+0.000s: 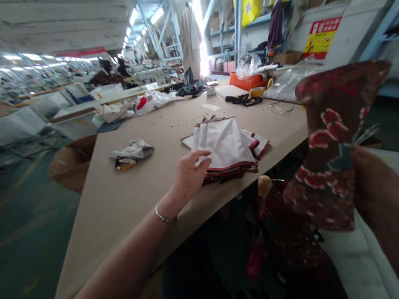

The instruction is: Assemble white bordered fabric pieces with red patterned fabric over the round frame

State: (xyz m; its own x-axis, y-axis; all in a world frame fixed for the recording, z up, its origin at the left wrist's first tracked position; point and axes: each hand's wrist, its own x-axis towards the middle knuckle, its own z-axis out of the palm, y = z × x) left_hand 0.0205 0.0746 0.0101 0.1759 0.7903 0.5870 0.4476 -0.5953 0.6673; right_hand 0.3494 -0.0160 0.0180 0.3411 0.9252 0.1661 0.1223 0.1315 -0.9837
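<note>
My left hand (191, 171), with a bracelet at the wrist, is at the left edge of a stack of white fabric pieces with dark red edging (224, 142). Its thumb and forefinger are curved with a small gap between them, and I see nothing held there. At the right, my right hand (377, 185) is closed on a dark red floral fabric piece (329, 156), raised beside the table and slightly blurred. Threads stick out near its fingers. Below hangs more dark red patterned fabric (299, 248), partly in shadow.
On the brown table (147, 196) lies a small bundled cloth (133, 149) at the left. Farther back are black straps (244, 100), yellow tape (257, 91), an orange tray (247, 81) and plastic bags. A cardboard box (73, 163) stands left of the table.
</note>
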